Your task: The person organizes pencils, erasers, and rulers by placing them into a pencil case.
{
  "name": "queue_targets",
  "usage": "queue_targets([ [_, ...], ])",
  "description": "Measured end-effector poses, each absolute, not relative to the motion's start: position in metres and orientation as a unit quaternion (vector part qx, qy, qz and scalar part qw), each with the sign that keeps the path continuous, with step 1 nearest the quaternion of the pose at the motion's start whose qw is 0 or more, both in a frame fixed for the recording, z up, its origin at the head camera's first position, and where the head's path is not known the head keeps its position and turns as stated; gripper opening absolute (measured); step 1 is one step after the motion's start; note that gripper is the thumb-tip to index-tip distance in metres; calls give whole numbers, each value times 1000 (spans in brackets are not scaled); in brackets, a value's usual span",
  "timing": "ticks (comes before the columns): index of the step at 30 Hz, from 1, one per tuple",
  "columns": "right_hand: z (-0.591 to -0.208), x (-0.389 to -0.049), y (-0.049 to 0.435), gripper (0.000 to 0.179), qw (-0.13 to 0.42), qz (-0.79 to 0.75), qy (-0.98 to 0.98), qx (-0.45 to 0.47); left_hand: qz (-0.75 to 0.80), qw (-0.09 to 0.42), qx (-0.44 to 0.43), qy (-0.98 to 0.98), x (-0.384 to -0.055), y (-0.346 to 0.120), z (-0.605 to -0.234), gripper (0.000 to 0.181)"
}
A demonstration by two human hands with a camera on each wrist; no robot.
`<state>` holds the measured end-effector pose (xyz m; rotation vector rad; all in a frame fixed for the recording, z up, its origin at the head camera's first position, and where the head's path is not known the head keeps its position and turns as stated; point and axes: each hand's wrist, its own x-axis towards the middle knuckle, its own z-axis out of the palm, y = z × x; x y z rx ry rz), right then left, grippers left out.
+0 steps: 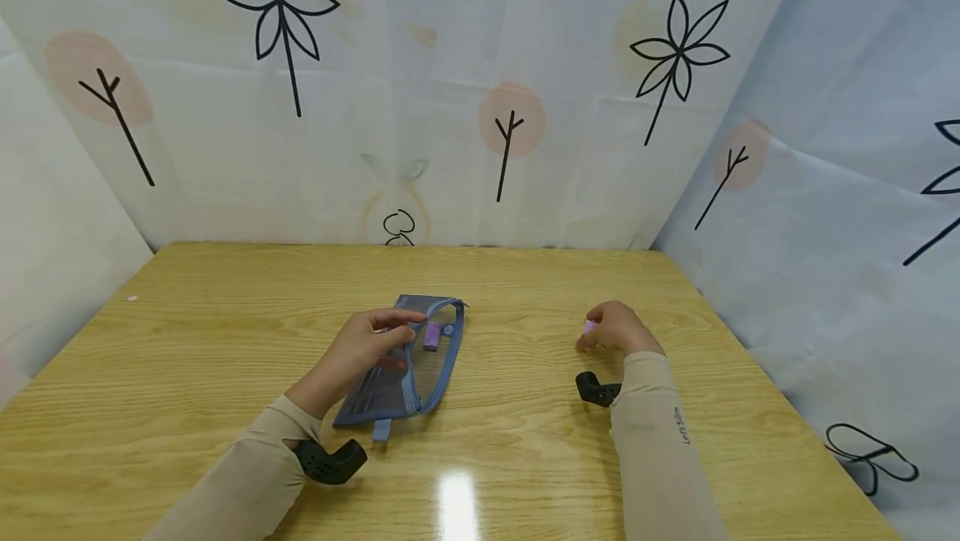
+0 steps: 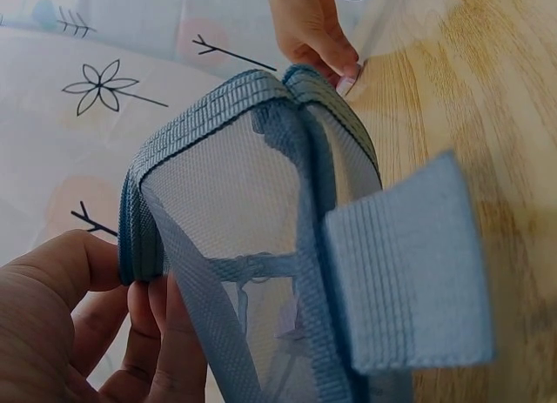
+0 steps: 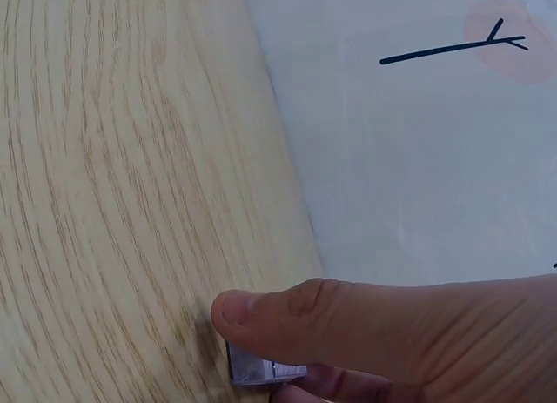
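A blue-grey mesh zipper pouch (image 1: 375, 387) stands on the table with its zipped mouth open to the right. My left hand (image 1: 367, 349) pinches one edge of that mouth between thumb and fingers, as the left wrist view shows at the zipper tape (image 2: 144, 220). Inside the pouch is a small purple block (image 1: 432, 336). Off to the right, my right hand (image 1: 618, 328) holds a second small purple piece (image 1: 588, 327) close over the table. In the right wrist view this piece (image 3: 252, 368) looks pale and partly see-through under the thumb; the fingers hide much of it.
The wooden table (image 1: 517, 458) reaches back to a white cloth backdrop (image 1: 450, 49) printed with plants. A tiny pale scrap (image 1: 132, 298) lies near the table's left edge. A fabric tab (image 2: 418, 272) sticks out from the pouch's near end.
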<state>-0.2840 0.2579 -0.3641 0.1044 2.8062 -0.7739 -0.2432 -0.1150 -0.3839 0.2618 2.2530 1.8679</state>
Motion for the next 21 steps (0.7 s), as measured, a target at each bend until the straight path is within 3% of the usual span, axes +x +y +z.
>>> queue_targets([
  [21, -374, -287, 256, 48, 72, -264, 962, 1, 630, 99, 86, 766, -243, -114, -385, 34],
])
